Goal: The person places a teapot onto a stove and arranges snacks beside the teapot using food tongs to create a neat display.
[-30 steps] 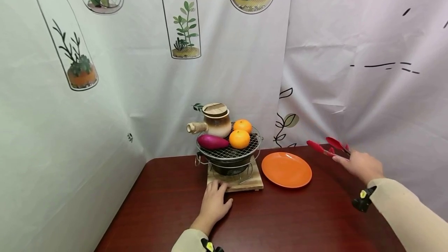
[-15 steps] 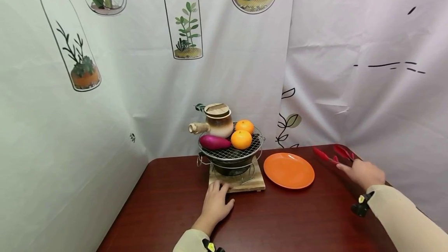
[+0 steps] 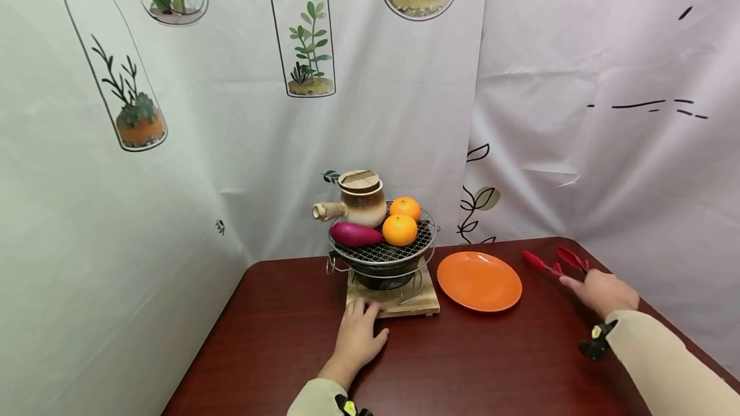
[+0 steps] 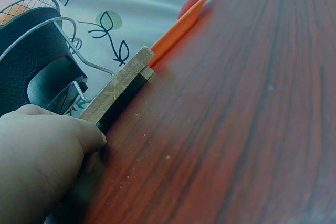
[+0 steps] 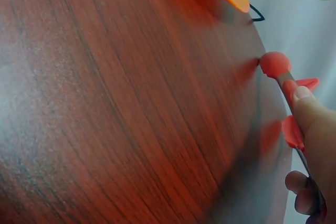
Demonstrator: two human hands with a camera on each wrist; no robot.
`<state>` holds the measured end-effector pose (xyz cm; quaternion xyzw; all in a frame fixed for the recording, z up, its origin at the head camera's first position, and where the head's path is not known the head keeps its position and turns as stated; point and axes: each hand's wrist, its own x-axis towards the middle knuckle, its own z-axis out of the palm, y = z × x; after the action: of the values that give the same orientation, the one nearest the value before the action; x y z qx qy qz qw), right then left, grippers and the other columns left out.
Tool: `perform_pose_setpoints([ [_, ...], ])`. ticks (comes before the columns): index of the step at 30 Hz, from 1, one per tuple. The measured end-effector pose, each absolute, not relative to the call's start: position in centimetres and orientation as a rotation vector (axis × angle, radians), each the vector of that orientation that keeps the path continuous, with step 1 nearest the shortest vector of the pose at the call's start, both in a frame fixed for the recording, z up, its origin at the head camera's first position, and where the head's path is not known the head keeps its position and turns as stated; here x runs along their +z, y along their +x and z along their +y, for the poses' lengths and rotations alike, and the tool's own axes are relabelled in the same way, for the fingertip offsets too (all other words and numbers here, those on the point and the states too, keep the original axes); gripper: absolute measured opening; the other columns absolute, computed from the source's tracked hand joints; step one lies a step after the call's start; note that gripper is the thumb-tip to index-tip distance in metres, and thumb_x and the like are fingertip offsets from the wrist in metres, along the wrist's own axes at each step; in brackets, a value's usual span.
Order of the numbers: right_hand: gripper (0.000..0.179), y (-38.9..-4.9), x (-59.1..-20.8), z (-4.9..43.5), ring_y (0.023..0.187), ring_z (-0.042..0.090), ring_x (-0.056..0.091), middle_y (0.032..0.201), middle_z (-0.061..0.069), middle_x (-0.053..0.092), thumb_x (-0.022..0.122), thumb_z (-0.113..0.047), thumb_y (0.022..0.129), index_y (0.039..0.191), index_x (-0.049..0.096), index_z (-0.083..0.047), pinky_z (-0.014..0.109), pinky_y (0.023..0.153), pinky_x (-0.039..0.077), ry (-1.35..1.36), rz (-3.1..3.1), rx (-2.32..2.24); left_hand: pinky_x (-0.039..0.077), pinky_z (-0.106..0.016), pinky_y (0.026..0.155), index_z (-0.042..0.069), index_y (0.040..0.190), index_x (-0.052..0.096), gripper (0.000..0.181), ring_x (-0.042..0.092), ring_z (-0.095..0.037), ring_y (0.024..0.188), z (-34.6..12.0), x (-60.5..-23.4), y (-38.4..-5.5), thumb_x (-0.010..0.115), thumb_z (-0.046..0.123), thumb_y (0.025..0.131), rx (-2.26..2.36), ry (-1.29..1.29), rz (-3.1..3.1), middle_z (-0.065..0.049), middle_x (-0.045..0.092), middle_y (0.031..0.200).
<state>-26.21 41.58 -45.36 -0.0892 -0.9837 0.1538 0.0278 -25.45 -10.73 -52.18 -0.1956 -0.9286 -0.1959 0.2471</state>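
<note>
My right hand (image 3: 607, 292) holds a pair of red-tipped tongs (image 3: 536, 262) low over the table's right end. The two red heads stand apart with nothing between them, the thumb along one arm. Left of them lies an orange plate (image 3: 480, 281). My left hand (image 3: 356, 339) rests its fingertips on the front edge of a wooden board (image 3: 424, 300), its thumb spread to the side. On the board a small black grill (image 3: 381, 278) carries a purple eggplant (image 3: 355, 234), two oranges (image 3: 400, 230) and a lidded clay pot (image 3: 364, 206) with a side handle.
A dark red wooden table (image 3: 462, 364) bears everything. Behind it and along the left hangs a white curtain (image 3: 243, 146) printed with plants in jars. The right wrist view shows the table's rounded edge close to the tongs.
My right hand has lowered the tongs toward the tabletop. The left hand keeps its place at the board. The whole head view has shifted slightly.
</note>
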Motion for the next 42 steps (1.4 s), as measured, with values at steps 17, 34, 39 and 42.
perform_pose_setpoints([
  [17,0.102,-26.5,-47.9,42.5,0.094,0.062,0.051,0.106,0.049,0.043,0.048,-0.071,0.093,0.127,0.038,0.024,0.063,0.067,0.049,-0.431,-3.001,0.529,0.044,-0.05,0.096,0.021,0.111,0.068,0.037,0.051,-0.031,0.11,-10.3,-52.0,-25.7,0.082,0.024,0.077,-0.531,-0.553,-2.479,-0.005,0.055,0.113],
  [34,0.091,-26.4,-52.1,41.2,0.097,0.062,0.041,0.11,0.045,0.041,0.05,-0.062,0.097,0.129,0.04,0.022,0.069,0.078,0.038,-0.465,-2.701,0.444,0.043,-0.052,0.097,0.022,0.112,0.067,0.036,0.05,-0.032,0.112,-10.6,-52.0,-25.6,0.081,0.024,0.079,-0.542,-0.535,-2.533,-0.006,0.054,0.115],
  [39,0.089,-26.1,-52.3,40.9,0.097,0.061,0.04,0.109,0.045,0.04,0.052,-0.06,0.096,0.128,0.04,0.022,0.069,0.08,0.037,-0.486,-2.694,0.452,0.043,-0.05,0.097,0.022,0.113,0.067,0.035,0.05,-0.031,0.111,-10.7,-52.1,-25.5,0.08,0.026,0.08,-0.536,-0.533,-2.557,-0.005,0.053,0.115],
  [42,0.089,-25.9,-52.2,40.8,0.097,0.062,0.038,0.109,0.046,0.039,0.054,-0.06,0.096,0.128,0.039,0.022,0.07,0.081,0.034,-0.491,-2.671,0.46,0.043,-0.05,0.096,0.023,0.112,0.067,0.036,0.05,-0.03,0.11,-10.7,-52.2,-25.4,0.08,0.026,0.08,-0.537,-0.536,-2.542,-0.004,0.053,0.114],
])
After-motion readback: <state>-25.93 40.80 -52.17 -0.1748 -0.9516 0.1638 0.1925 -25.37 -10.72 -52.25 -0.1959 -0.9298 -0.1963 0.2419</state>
